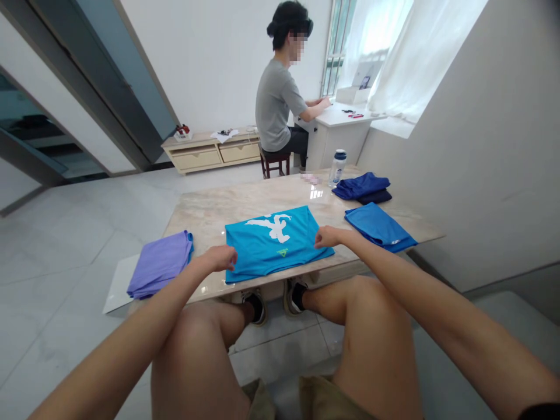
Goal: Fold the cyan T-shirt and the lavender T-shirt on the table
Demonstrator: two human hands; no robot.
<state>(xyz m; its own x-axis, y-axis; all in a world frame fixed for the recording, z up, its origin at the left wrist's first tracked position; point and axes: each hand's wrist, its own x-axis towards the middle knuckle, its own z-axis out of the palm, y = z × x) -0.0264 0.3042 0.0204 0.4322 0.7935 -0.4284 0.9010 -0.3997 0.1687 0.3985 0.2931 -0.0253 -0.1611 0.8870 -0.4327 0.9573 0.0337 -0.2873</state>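
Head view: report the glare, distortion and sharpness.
In the head view, daylight blows out parts of the white curtain; in the head view, the glossy table throws a bright reflection near the bottle; in the head view, wide-angle stretch elongates the near forearms, while the blue shirt's white print stays legible.

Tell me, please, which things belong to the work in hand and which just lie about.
Likely in the work:
- turquoise garment between left hand and right hand
- folded purple garment
- folded blue garment
- dark blue bundle

Seemingly just lying about:
- bottle
- small pinkish item
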